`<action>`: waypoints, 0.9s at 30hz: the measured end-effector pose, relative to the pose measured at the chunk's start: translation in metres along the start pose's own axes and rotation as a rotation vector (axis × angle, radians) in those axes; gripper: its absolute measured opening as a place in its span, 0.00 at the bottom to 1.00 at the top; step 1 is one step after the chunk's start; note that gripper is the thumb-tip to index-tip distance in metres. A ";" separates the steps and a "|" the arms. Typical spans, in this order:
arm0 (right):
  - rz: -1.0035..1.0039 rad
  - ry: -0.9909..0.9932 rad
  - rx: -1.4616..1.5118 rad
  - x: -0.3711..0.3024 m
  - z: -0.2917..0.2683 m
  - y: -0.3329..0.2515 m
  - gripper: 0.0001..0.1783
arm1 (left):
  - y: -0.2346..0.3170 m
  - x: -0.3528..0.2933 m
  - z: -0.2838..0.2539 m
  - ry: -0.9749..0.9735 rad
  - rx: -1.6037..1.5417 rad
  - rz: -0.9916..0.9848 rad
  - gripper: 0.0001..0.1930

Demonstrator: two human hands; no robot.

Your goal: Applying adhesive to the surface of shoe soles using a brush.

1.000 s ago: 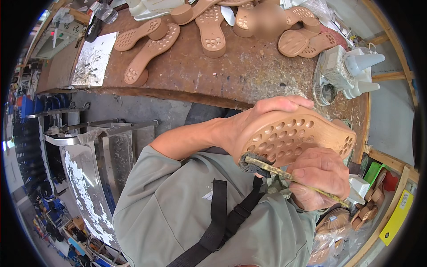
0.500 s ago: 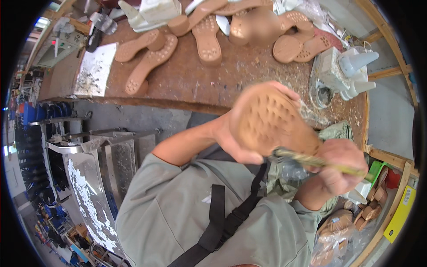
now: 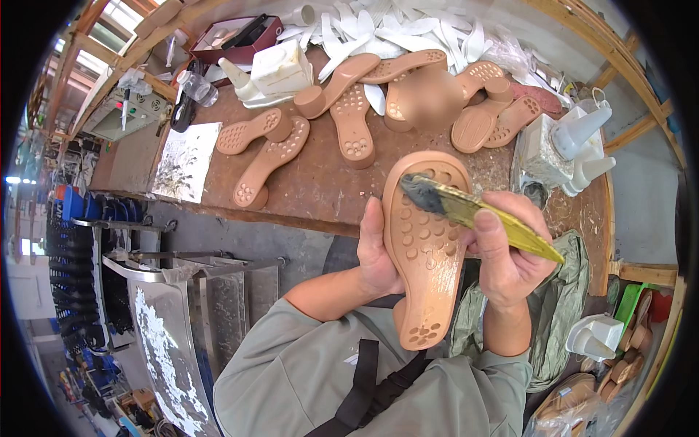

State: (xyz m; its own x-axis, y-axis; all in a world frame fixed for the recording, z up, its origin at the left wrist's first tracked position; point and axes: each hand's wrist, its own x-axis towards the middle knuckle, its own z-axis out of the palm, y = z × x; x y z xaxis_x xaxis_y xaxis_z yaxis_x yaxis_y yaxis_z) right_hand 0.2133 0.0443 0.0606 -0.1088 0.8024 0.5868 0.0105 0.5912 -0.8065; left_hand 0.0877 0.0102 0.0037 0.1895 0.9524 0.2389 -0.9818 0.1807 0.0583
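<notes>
A worn brown table point(image 3: 320, 182) fills the upper part of the view, its near edge running just beyond the tan shoe sole point(image 3: 426, 247) that the person holds up in front of the chest. The left hand point(image 3: 378, 251) wraps around the sole's left edge, thumb lying along the rim, fingers hidden behind it. The sole stands nearly upright, studded underside toward the camera, toe end up and overlapping the table's near edge. The right hand point(image 3: 506, 255) is closed around a yellow-handled brush point(image 3: 473, 211), whose dark bristle tip rests on the toe end of the sole.

Beyond the sole, more tan soles point(image 3: 349, 124) lie scattered across the table, with a heap of white insoles point(image 3: 408, 33) behind them. To the right of the sole stand white glue bottles point(image 3: 582, 142) close to the table's right edge. Left of the sole, a stained sheet of paper point(image 3: 186, 160) lies at the table's near edge. Between that edge and the person's body the sole has open room on its left; below it a metal rack point(image 3: 182, 291) stands well apart.
</notes>
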 end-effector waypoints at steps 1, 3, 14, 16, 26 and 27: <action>-0.006 -0.061 -0.067 0.003 -0.001 -0.004 0.10 | 0.003 0.000 -0.001 0.023 0.065 -0.014 0.45; -0.064 -0.109 -0.085 0.003 -0.002 -0.003 0.10 | 0.006 0.003 0.000 0.056 0.122 -0.026 0.46; -0.159 -0.281 -0.175 -0.009 -0.009 -0.013 0.12 | 0.014 0.010 0.003 -0.021 0.234 -0.181 0.53; -0.139 -0.302 -0.170 -0.009 -0.011 -0.016 0.12 | 0.016 0.010 0.004 -0.008 0.254 -0.180 0.53; 0.268 -0.132 -0.010 -0.033 -0.059 -0.005 0.11 | 0.011 0.020 -0.026 0.037 0.358 -0.121 0.49; 0.371 -0.020 0.044 -0.036 -0.073 -0.001 0.11 | 0.011 0.016 -0.034 0.079 0.309 -0.114 0.48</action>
State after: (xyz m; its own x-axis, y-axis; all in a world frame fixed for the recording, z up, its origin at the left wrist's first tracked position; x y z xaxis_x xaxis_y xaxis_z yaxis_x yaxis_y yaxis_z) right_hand 0.2896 0.0207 0.0461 -0.1251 0.9595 0.2526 0.0107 0.2559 -0.9667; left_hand 0.0791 0.0361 -0.0249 0.2840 0.9487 0.1389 -0.9019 0.2152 0.3746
